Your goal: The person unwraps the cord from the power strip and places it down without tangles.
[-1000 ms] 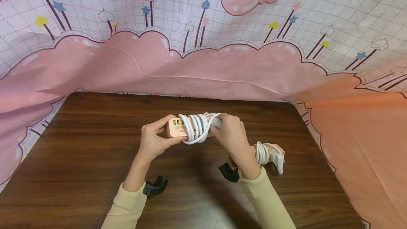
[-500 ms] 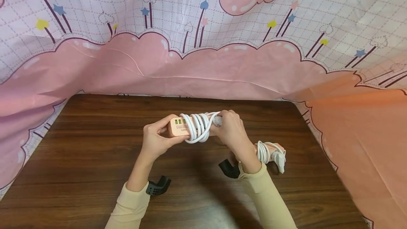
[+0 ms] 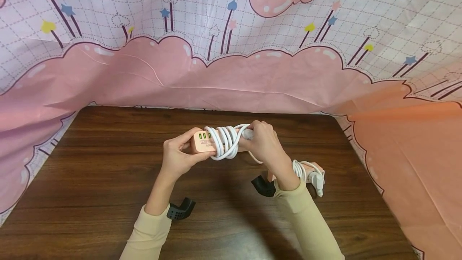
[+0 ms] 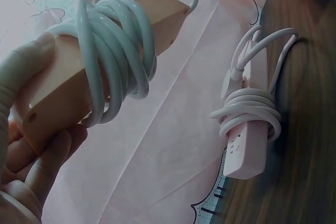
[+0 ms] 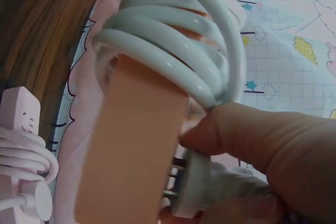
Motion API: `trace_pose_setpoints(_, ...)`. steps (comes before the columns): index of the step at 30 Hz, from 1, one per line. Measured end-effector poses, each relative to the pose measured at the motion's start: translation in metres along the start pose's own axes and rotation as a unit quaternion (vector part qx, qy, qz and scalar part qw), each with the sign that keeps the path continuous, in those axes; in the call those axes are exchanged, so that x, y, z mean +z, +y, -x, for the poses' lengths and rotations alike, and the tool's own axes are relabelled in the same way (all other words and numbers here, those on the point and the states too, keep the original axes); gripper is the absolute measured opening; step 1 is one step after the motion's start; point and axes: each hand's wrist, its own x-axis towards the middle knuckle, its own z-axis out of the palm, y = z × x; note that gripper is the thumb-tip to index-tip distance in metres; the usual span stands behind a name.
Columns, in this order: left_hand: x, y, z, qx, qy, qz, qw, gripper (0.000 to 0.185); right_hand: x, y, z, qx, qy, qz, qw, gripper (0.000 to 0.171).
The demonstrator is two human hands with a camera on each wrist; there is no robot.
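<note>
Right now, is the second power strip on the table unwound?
No, the second power strip lies on the table with its white cord coiled around its body.

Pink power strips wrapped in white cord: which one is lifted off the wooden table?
The pink power strip with green USB ports, held between the left hand and right hand. The other pink power strip lies on the table by the right wrist.
</note>
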Motion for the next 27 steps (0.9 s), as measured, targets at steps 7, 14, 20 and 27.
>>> trace_pose_setpoints(7,0.001,-0.004,0.002,-0.005,0.011,0.006,0.9999,0.051,-0.003,0.000,-0.007,0.001,-0.029,-0.002,1.000,0.026)
trace_pose_setpoints(14,-0.001,-0.008,0.002,-0.003,0.007,0.002,1.0000,0.049,0.001,0.003,-0.013,0.020,-0.035,-0.027,0.999,0.027)
trace_pose_setpoints(20,-0.001,-0.004,0.002,-0.002,0.008,0.000,1.0000,0.048,0.000,0.004,-0.015,0.028,-0.054,-0.019,0.998,0.031)
trace_pose_setpoints(27,-0.001,-0.005,0.000,0.010,0.016,0.006,0.9998,0.048,-0.003,0.004,-0.020,0.031,-0.072,-0.013,0.997,0.039)
